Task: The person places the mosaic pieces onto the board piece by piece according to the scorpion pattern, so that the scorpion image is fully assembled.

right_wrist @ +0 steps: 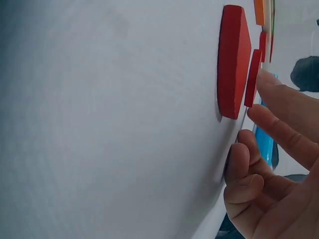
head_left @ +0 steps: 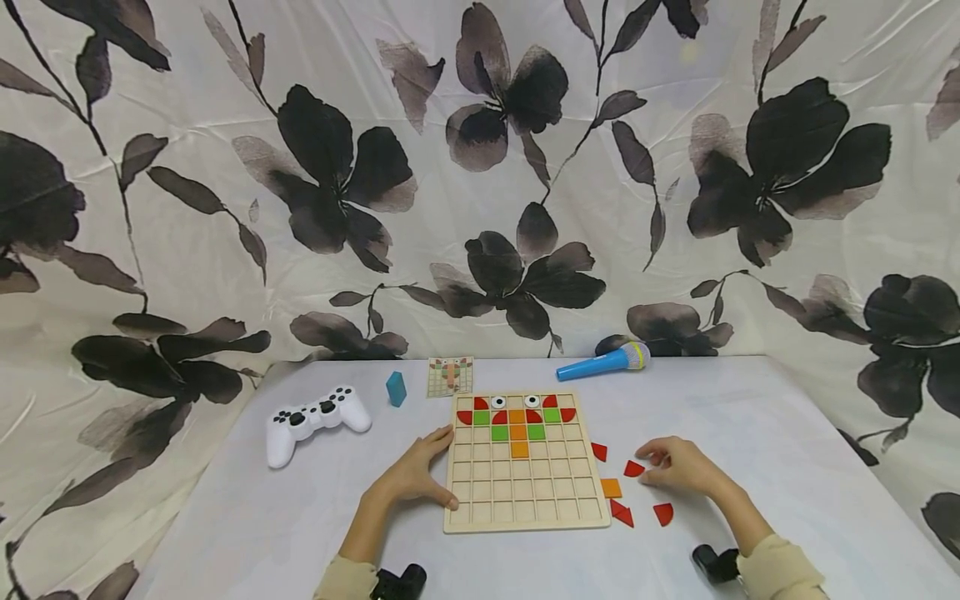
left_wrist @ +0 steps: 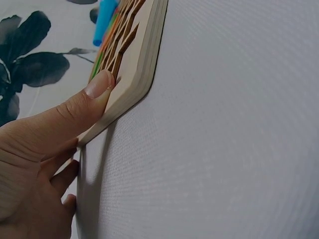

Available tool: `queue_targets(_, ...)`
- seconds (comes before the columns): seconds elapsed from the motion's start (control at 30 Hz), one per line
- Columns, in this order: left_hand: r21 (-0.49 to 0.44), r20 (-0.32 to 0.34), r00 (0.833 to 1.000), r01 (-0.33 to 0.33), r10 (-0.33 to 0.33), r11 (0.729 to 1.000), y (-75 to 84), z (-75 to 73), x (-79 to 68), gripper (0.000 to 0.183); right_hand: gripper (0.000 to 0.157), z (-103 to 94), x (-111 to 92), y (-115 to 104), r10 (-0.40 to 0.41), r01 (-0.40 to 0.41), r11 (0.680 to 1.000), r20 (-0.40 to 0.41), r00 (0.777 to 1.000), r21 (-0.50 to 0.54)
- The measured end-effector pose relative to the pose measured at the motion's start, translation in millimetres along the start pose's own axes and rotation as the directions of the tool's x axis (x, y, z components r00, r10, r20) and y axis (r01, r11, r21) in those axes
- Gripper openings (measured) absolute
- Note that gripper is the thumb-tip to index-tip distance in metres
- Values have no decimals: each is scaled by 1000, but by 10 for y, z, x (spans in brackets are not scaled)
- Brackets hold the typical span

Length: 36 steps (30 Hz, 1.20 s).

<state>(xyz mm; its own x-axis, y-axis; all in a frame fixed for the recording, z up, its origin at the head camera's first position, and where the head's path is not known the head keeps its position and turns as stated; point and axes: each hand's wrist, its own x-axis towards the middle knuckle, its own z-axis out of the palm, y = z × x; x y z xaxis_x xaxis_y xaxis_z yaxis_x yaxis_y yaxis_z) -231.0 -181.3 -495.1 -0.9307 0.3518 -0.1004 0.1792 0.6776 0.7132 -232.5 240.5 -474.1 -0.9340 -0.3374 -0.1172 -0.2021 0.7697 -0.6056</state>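
Observation:
A wooden grid board (head_left: 525, 492) lies flat on the white table. Red, green and orange pieces and two eye discs fill some of its upper cells. My left hand (head_left: 412, 471) rests along its left edge, the thumb (left_wrist: 75, 112) on the rim near the lower-left corner and the fingers stretched up the side. To the right of the board, my right hand (head_left: 678, 467) has thumb and forefinger at a red quarter-circle piece (head_left: 633, 468) on the table; the other fingers (right_wrist: 244, 164) curl loosely. Its fingertips touch or nearly touch the piece, without a clear pinch.
Near the right hand lie another red quarter-circle (head_left: 663, 514), red triangular pieces (head_left: 621, 512), an orange square (head_left: 611, 488) and a further red piece (head_left: 600, 452). Behind stand a pattern card (head_left: 450, 377), blue block (head_left: 396, 388) and toy microphone (head_left: 603, 363). A white game controller (head_left: 318, 423) lies left.

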Motion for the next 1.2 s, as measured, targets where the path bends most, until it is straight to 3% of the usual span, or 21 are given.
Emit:
queue_targets(0.6,-11,4,1000,-2,2,1000,21,-12,-22,108,19,94,62,-84,61,-62,996,-18,998,-64)
queue_targets(0.9,-9,24,999,-35,35,999,10,-28,-28,108,20,109,84,-82,59,-59,997,-7,998,-56)
queue_targets(1.2,-11,27,999,-40,40,999,0,-26,-26,109,19,91,61,-85,-46,47,998,-15,999,34)
